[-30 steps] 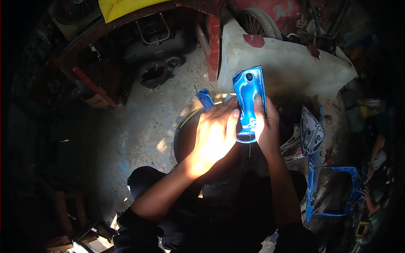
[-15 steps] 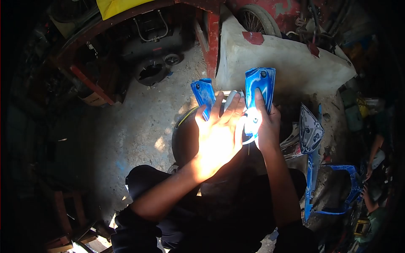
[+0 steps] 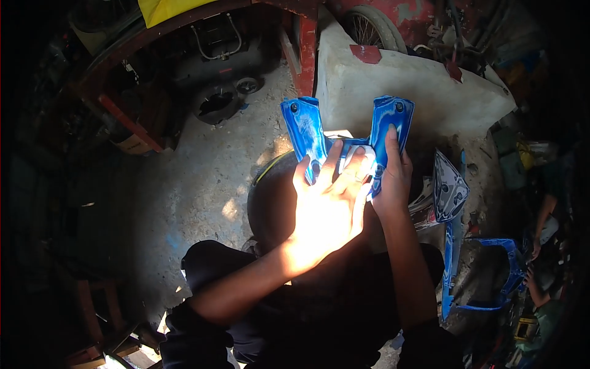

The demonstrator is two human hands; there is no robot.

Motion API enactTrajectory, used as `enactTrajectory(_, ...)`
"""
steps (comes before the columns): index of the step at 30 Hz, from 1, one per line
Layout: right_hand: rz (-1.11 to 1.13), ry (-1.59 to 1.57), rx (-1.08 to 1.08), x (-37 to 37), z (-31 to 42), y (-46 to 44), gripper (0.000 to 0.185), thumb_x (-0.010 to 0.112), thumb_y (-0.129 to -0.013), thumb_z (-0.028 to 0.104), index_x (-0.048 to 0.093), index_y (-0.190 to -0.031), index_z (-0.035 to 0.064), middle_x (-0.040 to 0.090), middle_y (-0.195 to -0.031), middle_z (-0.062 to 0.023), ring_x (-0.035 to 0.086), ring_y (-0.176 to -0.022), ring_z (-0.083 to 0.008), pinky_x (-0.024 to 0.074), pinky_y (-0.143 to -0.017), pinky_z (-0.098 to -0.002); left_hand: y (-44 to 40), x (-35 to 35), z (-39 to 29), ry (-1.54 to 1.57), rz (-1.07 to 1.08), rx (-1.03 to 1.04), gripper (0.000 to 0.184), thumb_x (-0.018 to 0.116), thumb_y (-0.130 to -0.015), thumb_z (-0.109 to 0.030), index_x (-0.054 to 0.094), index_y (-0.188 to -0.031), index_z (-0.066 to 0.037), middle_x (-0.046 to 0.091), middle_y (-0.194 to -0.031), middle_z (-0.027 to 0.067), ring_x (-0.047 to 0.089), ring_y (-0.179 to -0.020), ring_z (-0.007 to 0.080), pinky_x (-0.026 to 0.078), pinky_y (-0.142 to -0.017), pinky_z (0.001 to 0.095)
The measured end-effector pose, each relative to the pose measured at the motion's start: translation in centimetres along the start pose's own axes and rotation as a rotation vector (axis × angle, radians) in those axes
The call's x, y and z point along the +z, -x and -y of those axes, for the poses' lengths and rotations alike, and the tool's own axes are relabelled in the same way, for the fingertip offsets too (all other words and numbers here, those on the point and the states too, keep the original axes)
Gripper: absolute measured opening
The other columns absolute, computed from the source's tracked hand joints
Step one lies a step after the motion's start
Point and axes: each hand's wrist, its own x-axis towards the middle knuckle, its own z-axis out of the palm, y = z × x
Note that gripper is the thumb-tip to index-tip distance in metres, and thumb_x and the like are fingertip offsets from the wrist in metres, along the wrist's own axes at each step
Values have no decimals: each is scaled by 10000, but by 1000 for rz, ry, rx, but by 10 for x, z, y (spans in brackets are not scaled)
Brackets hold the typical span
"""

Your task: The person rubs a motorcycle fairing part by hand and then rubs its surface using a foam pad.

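Note:
A blue plastic fairing panel (image 3: 305,132) with two upright arms stands in front of me, its paint worn to pale patches. My right hand (image 3: 393,181) grips the right arm, thumb on the front face and fingers behind. Over the panel's lower middle lies my left hand (image 3: 326,212), fingers partly spread and washed out by bright sunlight. Under its fingers is a small white pad (image 3: 370,157), pressed on the panel; its material is hard to tell. Beneath my hands is a dark round tub (image 3: 265,200), mostly in shadow.
On the right lie a grey-and-white fairing piece (image 3: 450,187) and a blue frame-like panel (image 3: 507,270). Another person's hand (image 3: 530,278) shows at the far right. A pale slab (image 3: 418,92) and a red post (image 3: 306,55) stand ahead, with a wheel (image 3: 369,31) behind.
The panel has tilted and risen so both arms and the middle part show more. My left hand with the white pad has shifted slightly right and down across it.

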Motion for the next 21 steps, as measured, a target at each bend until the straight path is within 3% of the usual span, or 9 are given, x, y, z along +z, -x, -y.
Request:
enactTrajectory(1, 60, 24, 44, -10, -2, -4, 577, 627, -1013, 527, 663, -1245, 0, 693, -1061, -92, 679, -896, -152, 559, -805, -300, -1, 1, 1, -18, -21, -3, 300, 609, -984, -251, 762, -1216, -138, 640, -1436, -16, 456, -1453, 268, 169, -1175, 573)
enactTrajectory(4, 123, -67, 75, -5, 4, -1, 597, 617, -1016, 535, 655, -1264, -7, 695, -1074, -101, 684, -910, -169, 556, -826, -304, -14, 1, 12, -181, -66, -55, 303, 586, -999, -265, 769, -1211, -149, 671, -1397, -10, 459, -1459, 293, 105, -1192, 607)
enactTrajectory(8, 30, 18, 32, -6, 2, -1, 571, 626, -1013, 535, 661, -1219, 4, 681, -1043, -83, 678, -884, -151, 561, -789, -284, -17, 3, 25, -242, -120, -53, 331, 548, -1023, -295, 770, -1226, -156, 735, -1292, 1, 493, -1439, 309, 42, -1206, 613)
enactTrajectory(12, 49, -75, 32, 1, 12, 6, 549, 643, -1009, 521, 661, -1200, 6, 675, -1018, -71, 668, -869, -142, 557, -790, -281, -6, 4, 13, -226, -58, -45, 372, 568, -1022, -308, 694, -1337, -155, 662, -1409, 4, 488, -1434, 283, 129, -1189, 615)
enactTrajectory(13, 11, -110, 43, 0, 11, 4, 542, 648, -1008, 516, 665, -1189, 6, 674, -996, -60, 659, -851, -131, 552, -777, -278, -1, 4, 8, -190, -10, -6, 436, 597, -996, -302, 645, -1374, -90, 618, -1441, 67, 490, -1424, 312, 205, -1164, 629)
enactTrajectory(15, -31, -142, 51, -5, 9, 1, 535, 654, -1007, 512, 668, -1178, 6, 674, -975, -49, 650, -833, -119, 546, -765, -276, -4, 5, 10, -202, -24, -25, 446, 597, -995, -313, 638, -1386, -101, 611, -1452, 74, 481, -1430, 330, 204, -1160, 638)
enactTrajectory(18, 104, -86, -12, -12, 1, 1, 475, 666, -1017, 456, 656, -1226, 29, 686, -1057, -28, 682, -905, -116, 572, -821, -276, -12, 2, 19, -262, 6, -60, 479, 601, -992, -343, 620, -1418, -126, 598, -1478, 77, 444, -1458, 360, 183, -1158, 673)
enactTrajectory(21, 10, 103, -52, -5, 1, 3, 409, 649, -1034, 433, 694, -1151, 43, 683, -979, 0, 651, -849, -82, 550, -760, -259, -6, 11, 12, -150, -3, -114, 432, 575, -1034, -375, 644, -1407, -170, 620, -1470, 27, 427, -1480, 344, 145, -1163, 720)
